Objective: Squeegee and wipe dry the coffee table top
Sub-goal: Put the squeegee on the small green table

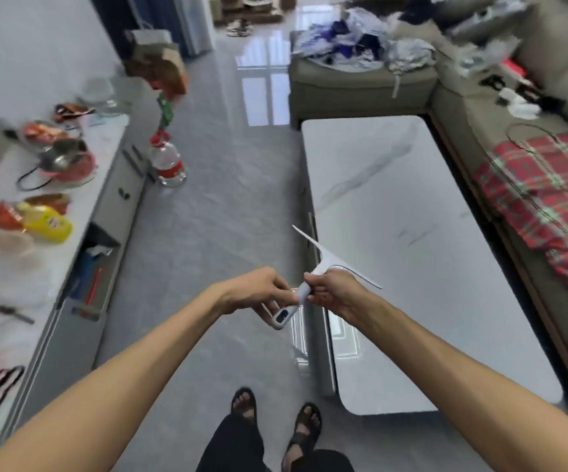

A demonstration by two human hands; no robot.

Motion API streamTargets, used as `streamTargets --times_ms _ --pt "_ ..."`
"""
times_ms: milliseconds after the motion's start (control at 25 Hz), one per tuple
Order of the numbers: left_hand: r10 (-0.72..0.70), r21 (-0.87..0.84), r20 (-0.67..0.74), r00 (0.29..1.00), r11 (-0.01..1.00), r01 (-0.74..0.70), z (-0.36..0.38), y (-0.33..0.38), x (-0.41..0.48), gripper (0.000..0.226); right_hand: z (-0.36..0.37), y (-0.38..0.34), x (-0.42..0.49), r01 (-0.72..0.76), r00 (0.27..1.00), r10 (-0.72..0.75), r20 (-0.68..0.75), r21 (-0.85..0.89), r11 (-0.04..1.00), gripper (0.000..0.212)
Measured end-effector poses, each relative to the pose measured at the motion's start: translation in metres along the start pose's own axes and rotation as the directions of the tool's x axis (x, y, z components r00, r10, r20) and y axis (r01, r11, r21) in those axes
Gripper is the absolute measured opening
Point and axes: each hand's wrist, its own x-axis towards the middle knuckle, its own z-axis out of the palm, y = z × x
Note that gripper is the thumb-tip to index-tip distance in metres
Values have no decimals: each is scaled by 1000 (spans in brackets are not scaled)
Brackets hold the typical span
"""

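Observation:
I hold a white squeegee (323, 258) in both hands above the floor, just left of the coffee table's near-left edge. My right hand (335, 291) grips the upper part of its handle below the blade. My left hand (258, 291) pinches the lower end of the handle. The thin blade runs diagonally from upper left to lower right, partly over the table's edge. The white marble-patterned coffee table top (412, 233) stretches away to the right of my hands. No cloth is in view.
A grey sofa (360, 86) piled with clothes wraps the table's far end and right side, with a red plaid blanket (548, 199) on it. A low white cabinet (71, 233) with bags and bottles lines the left wall. A large water bottle (168, 161) stands on the glossy floor.

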Motion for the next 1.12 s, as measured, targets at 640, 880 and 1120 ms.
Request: streamTargets --times_ms 640,880,1120 --pt "-230 -318 -391 891 942 104 175 -327 -411 7 279 310 -230 -7 904 236 358 -538 843 24" --pt "-349 -447 -507 788 888 106 272 -399 -516 17 316 414 -323 22 852 295 432 -593 805 19" --pt "-463 -459 -616 638 868 187 369 -446 -560 35 318 495 -373 17 791 389 472 -653 757 21"
